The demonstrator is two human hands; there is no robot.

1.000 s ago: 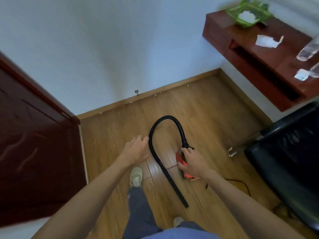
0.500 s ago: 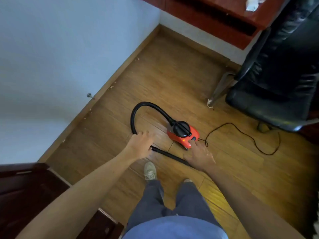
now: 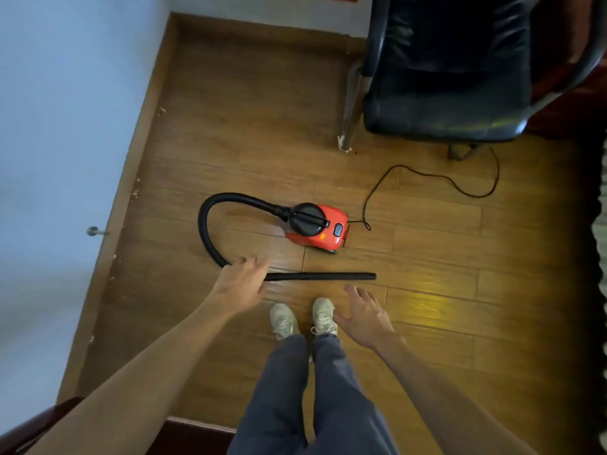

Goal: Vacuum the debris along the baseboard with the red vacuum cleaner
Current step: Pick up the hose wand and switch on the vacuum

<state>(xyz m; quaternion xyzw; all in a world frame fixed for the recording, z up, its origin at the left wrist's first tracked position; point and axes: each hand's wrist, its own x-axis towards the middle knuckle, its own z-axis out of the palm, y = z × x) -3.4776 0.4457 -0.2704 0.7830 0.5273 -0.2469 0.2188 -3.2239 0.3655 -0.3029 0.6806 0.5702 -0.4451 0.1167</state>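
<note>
The black wand lies flat, its open end pointing right.

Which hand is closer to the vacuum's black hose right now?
Left. The left hand covers the black hose where it meets the wand; the right hand hovers open, apart from both, just short of the wand.
</note>
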